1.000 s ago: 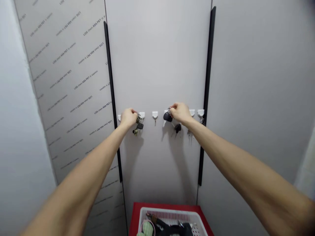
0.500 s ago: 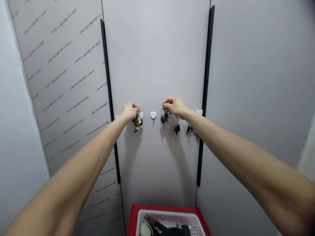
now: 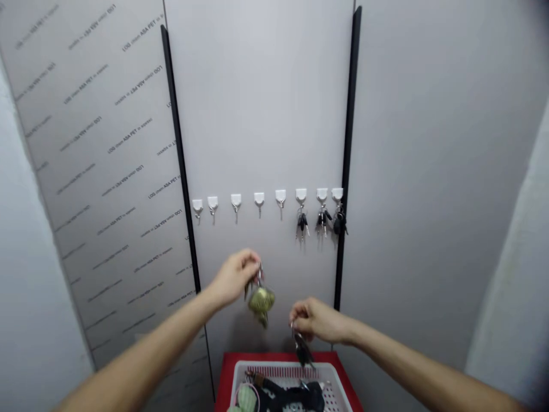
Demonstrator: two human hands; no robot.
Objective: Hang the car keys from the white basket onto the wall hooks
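**Two hands hold key bunches above the basket**

Both arms reach forward from the near edge of the view, bent slightly inward so the hands come close together in the middle, below the row of hooks (image 3: 258,198).

The left hand (image 3: 234,276) is raised higher than the right, its wrist level and its fingers curled shut around the ring of a bunch of keys (image 3: 260,297). A rounded brass-coloured piece hangs from that ring just right of the fingers, dangling free in front of the grey panel (image 3: 261,114).

The right hand (image 3: 315,320) sits lower and a little nearer, knuckles up, thumb and fingers pinched closed on a dark key bunch (image 3: 301,346). That bunch hangs straight down from the fingertips, its lower end just above the far rim of the white basket (image 3: 330,375).

The basket rests on a red surface (image 3: 227,372) at the near foot of the panel and holds dark items and a pale green object; their details are too small to tell.

On the panel, eight white hooks run in a line between two black vertical strips. The five on the left are bare. The three on the right each carry hanging keys (image 3: 321,220), well above both hands.
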